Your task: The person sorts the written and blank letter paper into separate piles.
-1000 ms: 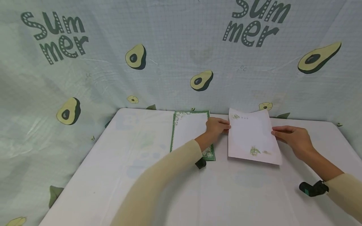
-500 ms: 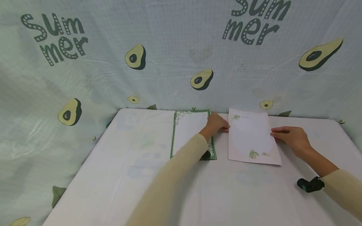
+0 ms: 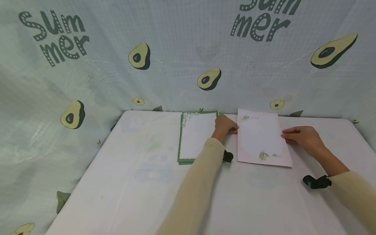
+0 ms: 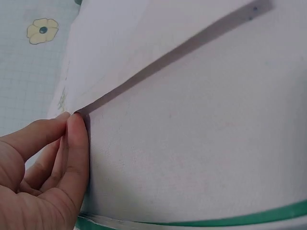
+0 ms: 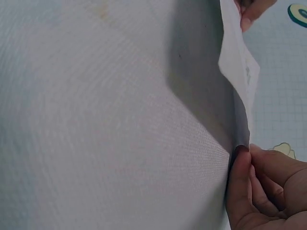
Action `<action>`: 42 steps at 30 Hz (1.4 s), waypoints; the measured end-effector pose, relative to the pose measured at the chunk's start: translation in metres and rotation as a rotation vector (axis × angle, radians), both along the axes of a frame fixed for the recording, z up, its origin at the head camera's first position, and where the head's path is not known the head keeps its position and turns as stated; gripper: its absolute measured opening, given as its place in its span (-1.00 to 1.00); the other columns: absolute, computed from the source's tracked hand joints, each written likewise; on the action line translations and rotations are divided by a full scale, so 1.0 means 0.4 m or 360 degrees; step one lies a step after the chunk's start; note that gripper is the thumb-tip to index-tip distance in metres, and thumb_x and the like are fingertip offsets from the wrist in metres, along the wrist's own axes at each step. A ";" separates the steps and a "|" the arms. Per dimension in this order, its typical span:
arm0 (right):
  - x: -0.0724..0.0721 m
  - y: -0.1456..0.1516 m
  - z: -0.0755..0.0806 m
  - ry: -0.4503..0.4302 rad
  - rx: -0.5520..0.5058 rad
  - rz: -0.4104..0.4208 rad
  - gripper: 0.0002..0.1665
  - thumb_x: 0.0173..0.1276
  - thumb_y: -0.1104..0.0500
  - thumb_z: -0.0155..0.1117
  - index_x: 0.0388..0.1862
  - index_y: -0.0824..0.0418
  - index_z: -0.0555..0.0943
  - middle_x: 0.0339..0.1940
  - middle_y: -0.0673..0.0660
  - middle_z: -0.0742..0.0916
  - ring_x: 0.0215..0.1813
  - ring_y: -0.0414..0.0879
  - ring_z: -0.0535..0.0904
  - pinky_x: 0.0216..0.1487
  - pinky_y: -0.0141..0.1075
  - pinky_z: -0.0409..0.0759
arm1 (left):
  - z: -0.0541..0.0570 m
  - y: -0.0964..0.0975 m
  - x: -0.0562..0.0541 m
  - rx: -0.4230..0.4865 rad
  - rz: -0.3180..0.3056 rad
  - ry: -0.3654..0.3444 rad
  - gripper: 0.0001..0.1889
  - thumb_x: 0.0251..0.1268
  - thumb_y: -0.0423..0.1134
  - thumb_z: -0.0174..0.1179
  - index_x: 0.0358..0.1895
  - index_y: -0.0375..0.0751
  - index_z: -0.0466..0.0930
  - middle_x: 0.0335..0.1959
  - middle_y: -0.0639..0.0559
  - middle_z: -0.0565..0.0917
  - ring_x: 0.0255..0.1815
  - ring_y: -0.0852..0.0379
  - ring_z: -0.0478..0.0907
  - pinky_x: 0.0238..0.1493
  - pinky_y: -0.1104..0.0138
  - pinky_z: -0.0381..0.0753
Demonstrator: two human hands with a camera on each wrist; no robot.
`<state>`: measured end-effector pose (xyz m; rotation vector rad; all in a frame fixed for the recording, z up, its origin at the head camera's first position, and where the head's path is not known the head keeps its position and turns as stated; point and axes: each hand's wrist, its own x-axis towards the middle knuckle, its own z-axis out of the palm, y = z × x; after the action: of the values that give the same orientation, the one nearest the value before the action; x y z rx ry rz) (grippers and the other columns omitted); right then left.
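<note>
A pale pink sheet of paper (image 3: pixel 259 140) with small green floral prints is held between both hands at the back right of the table. My left hand (image 3: pixel 224 125) pinches its left edge between thumb and finger; the left wrist view shows the left hand (image 4: pixel 48 167) close up at that edge. On the opposite side my right hand (image 3: pixel 305 138) pinches the right edge, and so does the right hand (image 5: pixel 268 191) in the right wrist view. The paper's near edge stands a little off the table in the wrist views. Left of it lies green-bordered paper (image 3: pixel 195 137), partly covered by the left forearm.
The white-covered table (image 3: pixel 132 195) runs back to a hanging cloth (image 3: pixel 176 39) printed with avocados and lettering. Black wrist cameras (image 3: pixel 317 182) sit at the cuffs. A second green edge shows under the green-bordered paper.
The pink sheet has flattened, its raised top edge now straight. Both hands keep their grip on it. My left forearm has swung to the right, over the green-bordered paper's lower right corner.
</note>
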<state>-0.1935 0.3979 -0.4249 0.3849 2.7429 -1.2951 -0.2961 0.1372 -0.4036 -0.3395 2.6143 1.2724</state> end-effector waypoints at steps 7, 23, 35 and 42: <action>-0.009 0.004 0.006 -0.0032 0.0013 0.0040 -0.43 0.46 0.08 0.34 0.23 0.50 0.56 -0.07 0.16 0.78 -0.31 -0.41 0.70 -0.28 -0.53 0.68 | -0.011 0.000 -0.009 0.0034 0.0009 -0.0038 -0.52 -0.04 -0.30 0.64 -0.02 -0.38 0.69 -0.38 -0.13 0.76 -0.49 0.13 0.77 0.16 0.36 0.65; -0.006 -0.025 0.023 0.0051 0.0344 0.0054 -0.56 0.43 0.15 0.36 0.06 0.52 0.64 -0.33 0.19 0.81 -0.28 -0.07 0.73 -0.34 -0.36 0.61 | 0.039 -0.029 0.010 -0.0773 -0.0904 0.0431 -0.80 0.56 -0.32 0.08 -0.12 -0.23 0.73 -0.37 0.01 0.74 -0.56 0.20 0.54 -0.59 0.43 0.55; 0.015 -0.139 0.046 0.0398 0.0632 0.0304 -0.73 0.47 0.22 0.31 -0.02 0.42 0.67 -0.17 0.35 0.76 -0.13 0.20 0.65 -0.22 -0.04 0.69 | 0.120 -0.180 -0.021 -0.1408 -0.1293 0.0560 -0.77 0.60 -0.24 0.05 0.10 -0.16 0.64 -0.05 -0.04 0.70 -0.18 0.05 0.70 -0.17 0.18 0.75; -0.003 -0.256 0.064 0.0488 0.0547 0.0470 -0.78 0.48 0.20 0.31 -0.03 0.32 0.71 -0.15 0.24 0.80 -0.04 0.17 0.70 -0.07 0.05 0.70 | 0.168 -0.260 -0.041 -0.1375 -0.1316 0.0511 -0.78 0.60 -0.20 0.06 0.05 -0.19 0.64 -0.09 -0.05 0.67 -0.21 0.04 0.64 -0.15 0.13 0.71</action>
<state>-0.1948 0.2956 -0.3992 -0.2163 3.1243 -0.8732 -0.3126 0.0334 -0.3363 0.8161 2.8782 -0.0947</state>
